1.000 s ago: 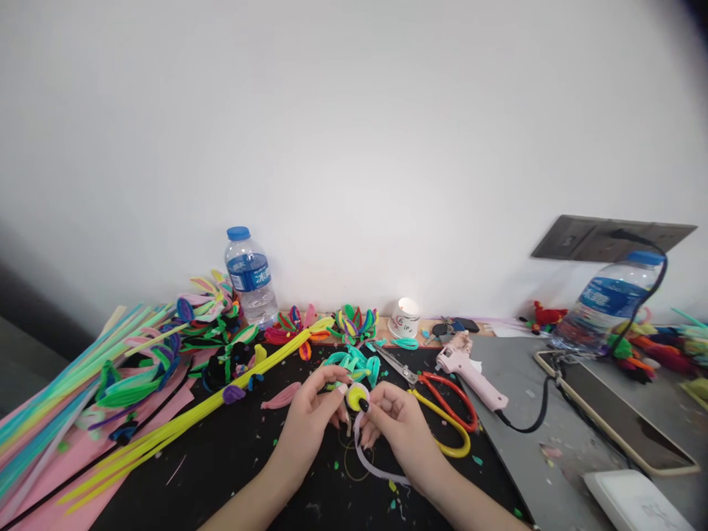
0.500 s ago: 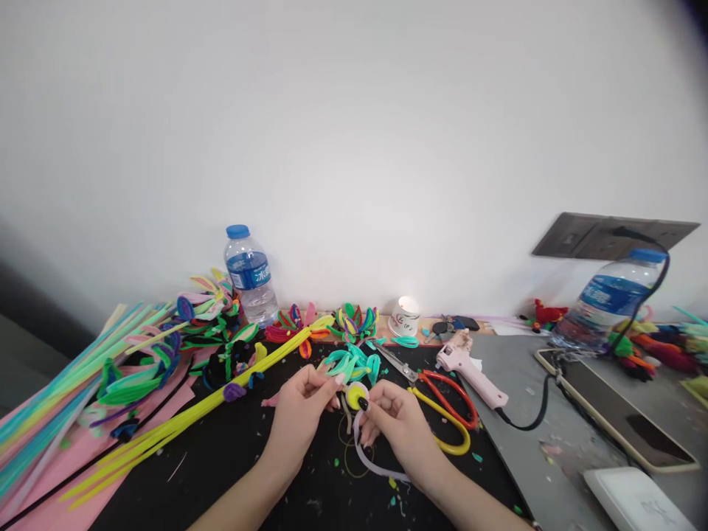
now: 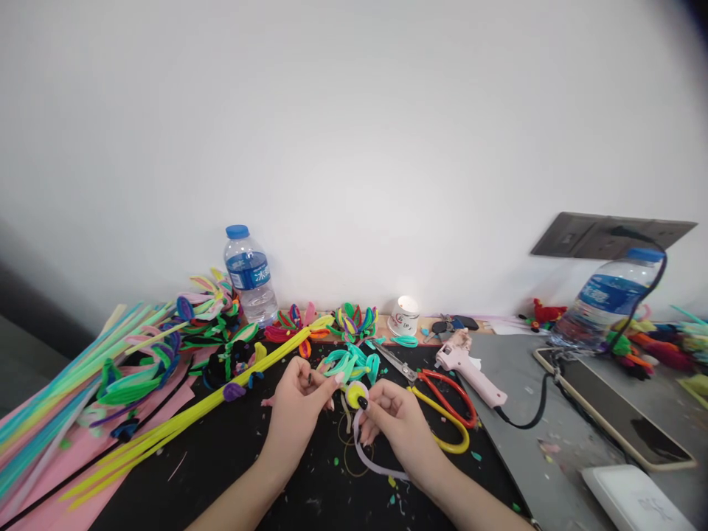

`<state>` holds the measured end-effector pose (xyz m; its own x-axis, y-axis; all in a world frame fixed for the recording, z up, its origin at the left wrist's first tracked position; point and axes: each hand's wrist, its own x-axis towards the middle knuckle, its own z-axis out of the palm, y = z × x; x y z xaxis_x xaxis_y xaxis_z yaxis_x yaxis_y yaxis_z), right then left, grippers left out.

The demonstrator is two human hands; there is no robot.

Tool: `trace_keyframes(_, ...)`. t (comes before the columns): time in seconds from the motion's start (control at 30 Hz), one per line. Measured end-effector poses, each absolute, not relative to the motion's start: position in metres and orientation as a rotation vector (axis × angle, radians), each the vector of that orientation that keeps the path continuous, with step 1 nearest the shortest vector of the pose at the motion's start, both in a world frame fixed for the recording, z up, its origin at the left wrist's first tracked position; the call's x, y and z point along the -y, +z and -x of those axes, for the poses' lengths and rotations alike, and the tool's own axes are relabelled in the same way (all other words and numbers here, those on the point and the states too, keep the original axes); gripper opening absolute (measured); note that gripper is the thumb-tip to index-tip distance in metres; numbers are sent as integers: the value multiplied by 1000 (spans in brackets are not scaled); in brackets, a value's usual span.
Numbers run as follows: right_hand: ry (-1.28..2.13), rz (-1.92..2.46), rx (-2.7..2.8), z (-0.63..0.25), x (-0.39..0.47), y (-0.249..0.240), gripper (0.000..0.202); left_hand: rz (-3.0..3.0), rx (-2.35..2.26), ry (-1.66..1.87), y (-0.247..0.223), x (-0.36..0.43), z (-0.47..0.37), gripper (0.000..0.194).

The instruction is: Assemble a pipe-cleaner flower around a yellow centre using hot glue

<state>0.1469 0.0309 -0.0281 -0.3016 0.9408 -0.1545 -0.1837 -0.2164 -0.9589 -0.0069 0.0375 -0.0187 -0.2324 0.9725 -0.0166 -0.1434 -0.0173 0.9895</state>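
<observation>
My right hand (image 3: 395,420) pinches a small round yellow piece with a pale rim (image 3: 357,394) between thumb and fingers. A dark spot shows at that thumb's tip; I cannot tell whether it is a nail or a bead. From the piece a pale lilac strip (image 3: 369,463) curves down under the hand. My left hand (image 3: 302,402) is closed in a pinch just left of the yellow piece; what its fingertips hold is hidden. Looped teal pipe cleaners (image 3: 351,363) lie right behind both hands. Scissors with red and yellow handles (image 3: 450,398) lie beside my right hand.
Yellow pipe cleaners (image 3: 199,405) slant across the left side, near a multicoloured bundle (image 3: 66,398). Behind stand a water bottle (image 3: 248,273) and a paper cup (image 3: 403,316). On the right are a pink glue gun (image 3: 476,376) with its cord, a phone (image 3: 613,409) and another bottle (image 3: 611,299).
My left hand's fingers have shifted slightly, its index finger curling a little. The right hand and the yellow piece stay nearly in place.
</observation>
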Motion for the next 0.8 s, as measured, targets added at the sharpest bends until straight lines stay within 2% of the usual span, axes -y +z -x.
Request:
trace_keyframes(0.4,1661,1031,1150,-147,-30,-27,36,-1015,-1263,1435,-18,-33,8,18)
trace_keyframes(0.8,1660,1052,1149,-147,-30,-25,37,-1008,-1237,1386,-14,-34,10,23)
